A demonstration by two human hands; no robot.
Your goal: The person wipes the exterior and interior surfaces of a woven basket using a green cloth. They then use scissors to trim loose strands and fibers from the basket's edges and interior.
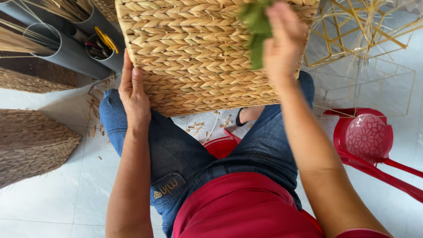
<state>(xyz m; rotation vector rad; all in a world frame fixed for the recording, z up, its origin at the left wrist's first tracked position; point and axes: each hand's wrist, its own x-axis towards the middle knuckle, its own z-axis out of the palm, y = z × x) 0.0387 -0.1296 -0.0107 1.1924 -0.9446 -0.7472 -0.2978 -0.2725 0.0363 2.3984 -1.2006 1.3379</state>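
The left hand [133, 90] lies flat with its fingers straight and together, pressed against the left side wall of a large woven basket [198, 53], at about 9 o'clock from the basket's middle. The right hand [284, 42] sits on the basket's face at about 2 o'clock, fingers curled over a green cloth [256, 31] and pressing it onto the weave; how tightly the fingers close on it cannot be told, since the back of the hand hides them.

The basket is pale straw-coloured with a herringbone plait, and it rests between the 2 hands above the person's knees, which are in blue jeans [185, 154]. A red chair seat [222, 146] shows between the legs at 6 o'clock from the basket.

At 10 o'clock, grey tubes [72, 55] hold bundles of straw and some tools. At 8 o'clock a darker woven piece [33, 141] lies on the white tiled floor [61, 198], with straw scraps [94, 112] scattered near the left knee. At 2 o'clock stand yellow wire frames [361, 31], and at 4 o'clock a red plastic stool [368, 139] lies tipped on its side.
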